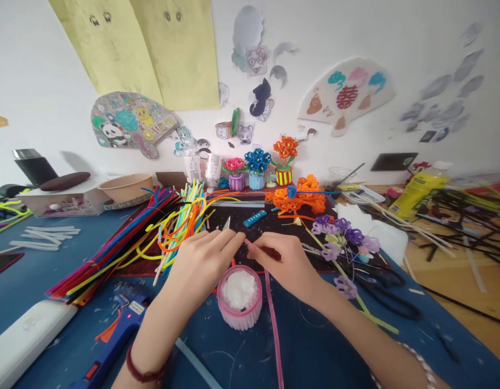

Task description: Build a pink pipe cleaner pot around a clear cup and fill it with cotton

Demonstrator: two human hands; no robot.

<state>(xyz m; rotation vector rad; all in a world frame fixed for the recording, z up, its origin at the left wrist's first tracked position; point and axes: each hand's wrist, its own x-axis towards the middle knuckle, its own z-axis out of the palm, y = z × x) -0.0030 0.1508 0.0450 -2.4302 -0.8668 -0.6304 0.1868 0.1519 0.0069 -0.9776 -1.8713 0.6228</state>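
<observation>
My left hand and my right hand meet fingertip to fingertip above the desk mat. Both are closed in a pinch at the end of a pink pipe cleaner, whose long tail hangs down toward me from under my right hand. The left thumb is hidden. Just below the hands stands a small round pot with a pink rim, ribbed pale pink sides and white filling. A pointed metal tip shows beyond my left fingers; the rest of that tool is covered. Red bits peek out behind the pot.
Bundled pipe cleaners lie left, above a blue glue gun. Finished pots of flowers line the wall. Orange flowers and purple flowers lie right, near black-handled scissors. A yellow bottle stands farther right.
</observation>
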